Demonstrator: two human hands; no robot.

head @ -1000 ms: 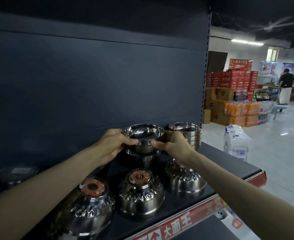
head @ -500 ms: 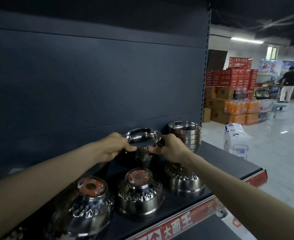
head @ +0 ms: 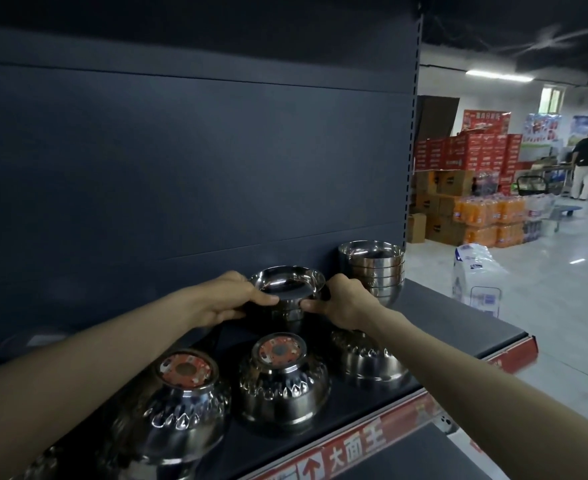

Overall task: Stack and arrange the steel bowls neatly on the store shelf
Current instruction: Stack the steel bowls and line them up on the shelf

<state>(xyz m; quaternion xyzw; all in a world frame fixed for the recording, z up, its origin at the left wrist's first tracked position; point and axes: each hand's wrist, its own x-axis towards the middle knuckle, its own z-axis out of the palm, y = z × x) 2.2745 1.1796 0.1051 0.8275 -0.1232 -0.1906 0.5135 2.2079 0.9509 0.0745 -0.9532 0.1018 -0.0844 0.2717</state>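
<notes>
Both hands grip one upright steel bowl [head: 287, 284] at the back of the dark shelf [head: 458, 323], close to the navy back panel [head: 181, 168]. The left hand [head: 228, 299] clasps the bowl's rim from nine o'clock, thumb over the near edge; the right hand [head: 342, 299] clasps it from three o'clock, fingers wrapped around the far side. The bowl sits on top of another bowl, of which only a sliver shows beneath. At two o'clock from it, just beside the right hand, stands a nested stack of bowls [head: 372, 271], mouths up. Toward six o'clock, three patterned bowls lie upside down along the shelf front: the left inverted bowl [head: 178, 407] and middle inverted bowl [head: 283, 382] carry round red labels on their bases, while the right inverted bowl [head: 368, 362] lies partly under the right forearm.
</notes>
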